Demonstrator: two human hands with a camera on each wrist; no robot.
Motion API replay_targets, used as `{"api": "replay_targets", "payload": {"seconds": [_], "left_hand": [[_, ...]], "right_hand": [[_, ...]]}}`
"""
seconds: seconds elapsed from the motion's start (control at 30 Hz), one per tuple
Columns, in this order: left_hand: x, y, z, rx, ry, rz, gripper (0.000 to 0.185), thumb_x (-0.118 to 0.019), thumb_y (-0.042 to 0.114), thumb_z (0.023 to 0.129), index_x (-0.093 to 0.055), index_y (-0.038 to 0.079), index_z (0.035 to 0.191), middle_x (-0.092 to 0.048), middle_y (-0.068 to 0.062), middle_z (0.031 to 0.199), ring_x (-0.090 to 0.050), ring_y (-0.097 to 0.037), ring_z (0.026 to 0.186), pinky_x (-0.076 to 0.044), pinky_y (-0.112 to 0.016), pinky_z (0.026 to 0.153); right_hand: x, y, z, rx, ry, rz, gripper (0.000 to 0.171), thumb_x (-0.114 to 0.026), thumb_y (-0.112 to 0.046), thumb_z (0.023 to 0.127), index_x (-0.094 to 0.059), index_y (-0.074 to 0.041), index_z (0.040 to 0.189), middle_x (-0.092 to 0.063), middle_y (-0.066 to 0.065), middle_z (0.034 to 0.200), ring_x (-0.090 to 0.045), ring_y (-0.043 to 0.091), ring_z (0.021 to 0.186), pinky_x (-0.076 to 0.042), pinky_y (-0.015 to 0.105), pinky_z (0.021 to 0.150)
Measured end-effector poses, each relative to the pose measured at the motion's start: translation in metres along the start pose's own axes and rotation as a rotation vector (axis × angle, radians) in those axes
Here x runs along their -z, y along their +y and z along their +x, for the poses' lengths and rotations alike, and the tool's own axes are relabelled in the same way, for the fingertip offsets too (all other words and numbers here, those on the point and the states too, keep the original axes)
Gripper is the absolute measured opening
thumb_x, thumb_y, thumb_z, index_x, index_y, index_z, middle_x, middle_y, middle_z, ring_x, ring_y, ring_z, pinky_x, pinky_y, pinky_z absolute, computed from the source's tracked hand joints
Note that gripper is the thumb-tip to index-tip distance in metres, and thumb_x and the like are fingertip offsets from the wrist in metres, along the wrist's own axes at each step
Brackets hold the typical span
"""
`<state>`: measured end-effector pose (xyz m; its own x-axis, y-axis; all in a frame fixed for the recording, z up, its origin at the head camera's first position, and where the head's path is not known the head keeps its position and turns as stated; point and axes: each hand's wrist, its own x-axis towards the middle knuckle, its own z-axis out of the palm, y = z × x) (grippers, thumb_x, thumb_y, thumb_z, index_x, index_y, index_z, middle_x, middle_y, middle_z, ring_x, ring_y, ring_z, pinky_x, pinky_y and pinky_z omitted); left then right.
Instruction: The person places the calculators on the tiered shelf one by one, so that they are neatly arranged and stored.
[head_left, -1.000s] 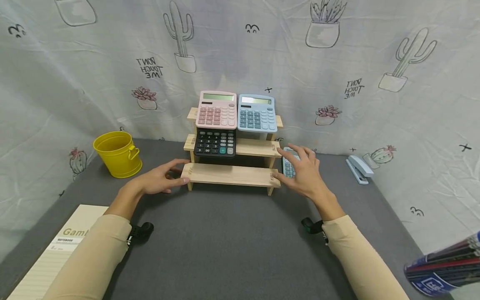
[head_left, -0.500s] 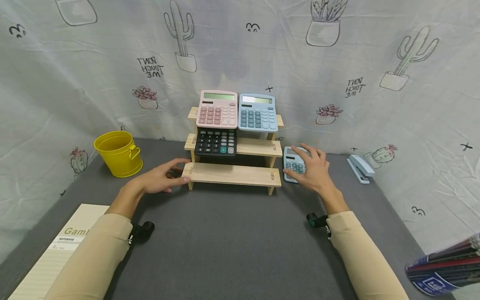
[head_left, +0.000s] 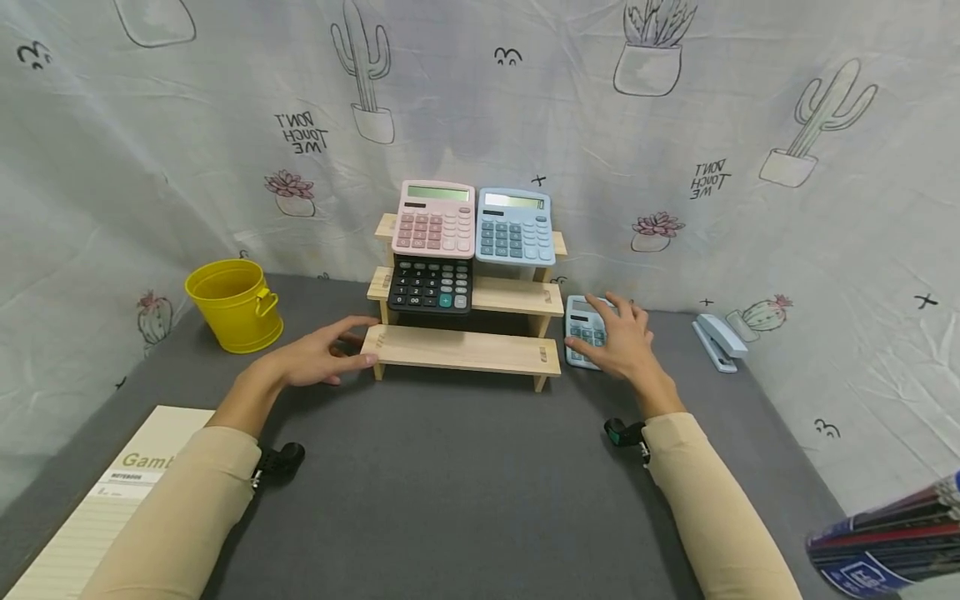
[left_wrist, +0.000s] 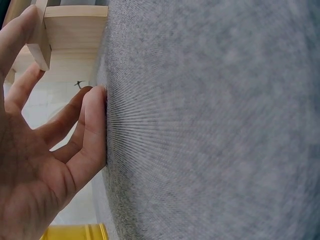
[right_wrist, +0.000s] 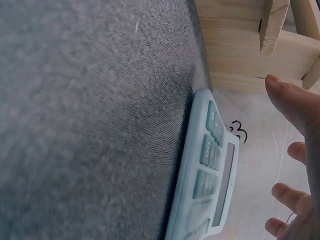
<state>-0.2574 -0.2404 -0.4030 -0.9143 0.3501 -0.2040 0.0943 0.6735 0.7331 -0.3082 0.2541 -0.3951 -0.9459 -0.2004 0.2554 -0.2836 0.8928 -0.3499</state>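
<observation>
A three-tier wooden stand [head_left: 465, 350] sits at the back of the grey mat [head_left: 450, 467]. Its top tier holds a pink calculator [head_left: 435, 218] and a blue calculator [head_left: 514, 225]; a black calculator [head_left: 431, 286] leans on the middle tier. My left hand [head_left: 352, 342] rests at the left end of the bottom tier, fingers relaxed, thumb against the board. In the left wrist view its fingers [left_wrist: 92, 125] touch the mat beside the stand [left_wrist: 75, 25]. My right hand [head_left: 600, 329] lies spread over a small light-blue calculator [head_left: 579, 321] flat on the mat right of the stand. The right wrist view shows that calculator [right_wrist: 207, 170] under spread fingers [right_wrist: 295, 105].
A yellow bucket [head_left: 235, 306] stands at the left. A blue stapler [head_left: 718, 340] lies at the right by the cloth backdrop. A notebook [head_left: 97, 500] lies at the near left, and a stack of books [head_left: 885, 542] pokes in at the near right.
My right hand has left the right end of the stand's bottom tier and moved right over the small light-blue calculator. The left hand has stayed put.
</observation>
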Motion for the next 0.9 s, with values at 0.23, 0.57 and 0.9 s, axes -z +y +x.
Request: {"api": "replay_targets", "payload": {"seconds": [0.23, 0.57, 0.9], "left_hand": [[0.001, 0.000, -0.001, 0.001, 0.003, 0.002, 0.082, -0.064, 0.056, 0.098, -0.021, 0.031, 0.163, -0.028, -0.029, 0.161, -0.055, -0.046, 0.126, -0.061, -0.041, 0.081], [-0.001, -0.001, 0.001, 0.002, 0.003, -0.002, 0.082, -0.065, 0.057, 0.097, -0.021, 0.032, 0.163, -0.028, -0.028, 0.161, -0.055, -0.046, 0.126, -0.061, -0.041, 0.080], [0.000, 0.000, 0.000, 0.005, 0.003, 0.005, 0.082, -0.064, 0.057, 0.098, -0.021, 0.031, 0.163, -0.028, -0.028, 0.161, -0.055, -0.046, 0.125, -0.061, -0.041, 0.080]], "right_hand": [[-0.007, 0.003, 0.009, -0.070, -0.082, 0.015, 0.090, -0.070, -0.056, 0.093, -0.027, -0.021, 0.164, -0.012, 0.021, 0.168, -0.008, 0.057, 0.148, -0.025, 0.083, 0.101], [-0.018, 0.014, 0.012, -0.136, -0.126, 0.031, 0.094, -0.068, -0.059, 0.092, -0.021, -0.022, 0.165, -0.007, 0.024, 0.168, -0.007, 0.060, 0.148, -0.027, 0.085, 0.099], [-0.023, 0.012, 0.017, -0.196, -0.174, 0.044, 0.100, -0.071, -0.058, 0.090, -0.016, -0.022, 0.166, -0.002, 0.023, 0.169, -0.003, 0.059, 0.148, -0.024, 0.084, 0.103]]}}
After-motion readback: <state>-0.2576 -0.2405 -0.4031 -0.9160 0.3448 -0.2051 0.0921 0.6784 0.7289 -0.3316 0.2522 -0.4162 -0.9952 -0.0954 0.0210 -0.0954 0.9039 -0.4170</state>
